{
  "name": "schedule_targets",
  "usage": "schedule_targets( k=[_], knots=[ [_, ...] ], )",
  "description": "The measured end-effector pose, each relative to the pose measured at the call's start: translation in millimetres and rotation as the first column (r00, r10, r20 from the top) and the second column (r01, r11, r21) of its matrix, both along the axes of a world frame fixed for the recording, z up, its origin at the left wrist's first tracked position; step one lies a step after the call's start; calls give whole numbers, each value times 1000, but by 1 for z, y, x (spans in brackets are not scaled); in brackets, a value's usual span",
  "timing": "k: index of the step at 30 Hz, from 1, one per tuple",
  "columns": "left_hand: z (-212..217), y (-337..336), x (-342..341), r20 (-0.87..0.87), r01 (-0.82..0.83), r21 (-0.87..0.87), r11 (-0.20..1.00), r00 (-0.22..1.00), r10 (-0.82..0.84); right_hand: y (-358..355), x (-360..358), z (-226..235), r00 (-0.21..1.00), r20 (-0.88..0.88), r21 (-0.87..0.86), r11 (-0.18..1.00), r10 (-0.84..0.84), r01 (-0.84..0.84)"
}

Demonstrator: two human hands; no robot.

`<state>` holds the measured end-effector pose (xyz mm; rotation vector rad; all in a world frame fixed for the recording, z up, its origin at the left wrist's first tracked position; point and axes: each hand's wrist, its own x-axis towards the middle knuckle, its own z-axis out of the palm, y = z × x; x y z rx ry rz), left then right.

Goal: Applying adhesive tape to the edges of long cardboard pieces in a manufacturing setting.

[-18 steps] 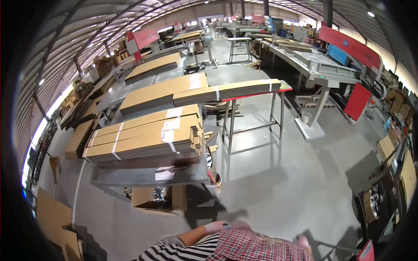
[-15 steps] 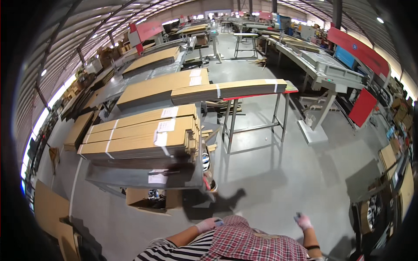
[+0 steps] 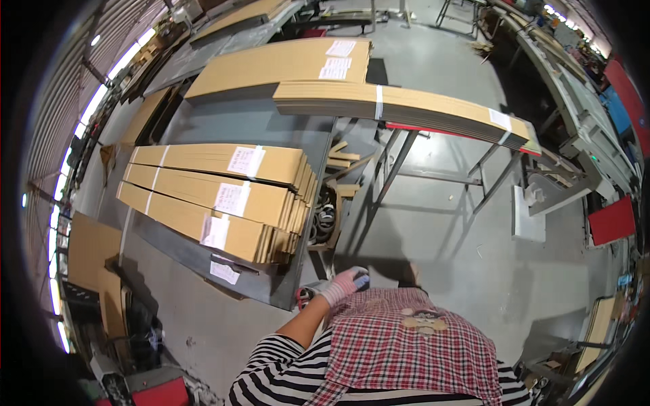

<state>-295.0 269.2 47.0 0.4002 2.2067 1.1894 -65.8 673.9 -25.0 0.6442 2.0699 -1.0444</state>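
Observation:
My left hand (image 3: pixel 345 285), in a pale pink glove with blue-grey fingertips, hangs at my left side by the checked apron (image 3: pixel 420 331). Its fingers look curled, and whatever may lie inside them is hidden. My right hand is out of the picture. Nearest to the left hand is the corner of a dark grey table (image 3: pixel 279 287). On that table lie strapped bundles of long cardboard strips (image 3: pixel 183 201) with white labels at their near ends. Neither hand touches the bundles.
A long strapped cardboard bundle (image 3: pixel 440 108) rests on a red-topped metal stand (image 3: pixel 399 159), beside a wide flat cardboard stack (image 3: pixel 271 64). A box of dark round items (image 3: pixel 325 220) stands beside the table. To the right are a conveyor-like machine (image 3: pixel 572 111) and a red panel (image 3: pixel 611 221).
My view has tipped down and come closer to the bundles and stand. The left hand sits higher in the picture, nearer the table corner. The right hand has left the view.

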Motion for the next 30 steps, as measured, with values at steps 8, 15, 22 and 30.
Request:
schedule_targets(
  k=[8, 15, 22, 30],
  knots=[
    [-128, -20, 6, 336, -441, -333, 834, 771, 541, 191, -122, -62, 922, 307, 251, 914, 237, -319],
    [-283, -42, -49, 406, -469, -463, 752, 642, 650, 120, -228, -73, 926, 163, -529, 763, -339, 372],
    [-374, -92, -238, -20, -263, -781, 566, 917, 398, 43, -243, -33, 970, 119, -333, 929, 214, -164],
    [-349, -158, -315, -390, -475, -846, 242, 861, 325, 57, -184, -91, 904, 312, -359, 845, -291, 396]
  ],
)
